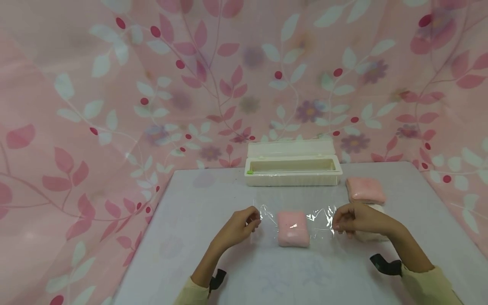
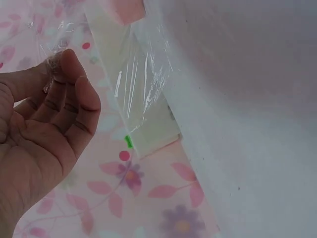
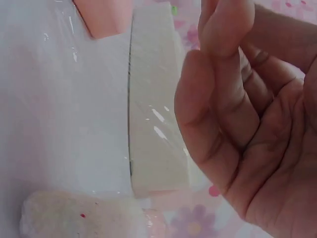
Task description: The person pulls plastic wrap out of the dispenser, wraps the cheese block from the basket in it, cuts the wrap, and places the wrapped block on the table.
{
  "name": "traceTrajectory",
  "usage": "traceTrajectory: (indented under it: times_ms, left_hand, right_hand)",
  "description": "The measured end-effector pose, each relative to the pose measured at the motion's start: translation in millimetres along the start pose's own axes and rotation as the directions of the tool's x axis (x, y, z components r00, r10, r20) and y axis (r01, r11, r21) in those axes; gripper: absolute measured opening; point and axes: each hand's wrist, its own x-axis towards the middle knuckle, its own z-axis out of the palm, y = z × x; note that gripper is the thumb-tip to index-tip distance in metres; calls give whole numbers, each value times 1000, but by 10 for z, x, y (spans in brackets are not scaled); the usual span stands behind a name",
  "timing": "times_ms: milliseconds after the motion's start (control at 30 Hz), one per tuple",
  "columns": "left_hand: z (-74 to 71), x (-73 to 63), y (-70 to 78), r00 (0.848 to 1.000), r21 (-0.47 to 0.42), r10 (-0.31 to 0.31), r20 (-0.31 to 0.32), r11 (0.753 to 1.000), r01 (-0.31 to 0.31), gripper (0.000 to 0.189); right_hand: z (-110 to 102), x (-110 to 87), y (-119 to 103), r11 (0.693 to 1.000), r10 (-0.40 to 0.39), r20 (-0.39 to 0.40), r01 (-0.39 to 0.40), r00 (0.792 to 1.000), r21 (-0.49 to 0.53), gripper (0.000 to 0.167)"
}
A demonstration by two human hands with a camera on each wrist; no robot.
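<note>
A clear sheet of cling film point(image 1: 322, 218) stretches between the two hands, creased and shiny near its sides. Under its middle is a soft-edged pink square block point(image 1: 293, 233), seen through the film. My left hand point(image 1: 240, 225) pinches the film's left edge between thumb and fingertips; the left wrist view shows the bunched plastic point(image 2: 54, 62) at the fingertips. At the opposite edge my right hand point(image 1: 360, 218) pinches the film with its fingers bent. In the right wrist view that hand point(image 3: 257, 119) hides its own pinch point.
Behind the block stands a long white cling film box point(image 1: 293, 180), its lid raised and a green tab at its left end. To the right, a second pink block point(image 1: 366, 190) lies beside a whitish wrapped block point(image 1: 371, 236), partly covered by the right hand. A floral curtain point(image 1: 228, 84) hangs behind the table.
</note>
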Motion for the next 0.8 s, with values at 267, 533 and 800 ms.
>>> traceTrajectory:
  times_ms: [267,533,800]
  left_hand:
    - [109,280,-206,997,102,-75,-22,992,77,7]
    - [278,428,-355,987,228,-149,65,965,131,13]
    - [322,474,-330,980,241,-173,95,960,146,10]
  right_hand:
    - [-31,139,210,977,195,-265,-211,944,-34,18]
    - [158,291,389,930,260,-392,-339,882,-145,8]
    - [262,331,419,905,254,-429,-369,867,-211,6]
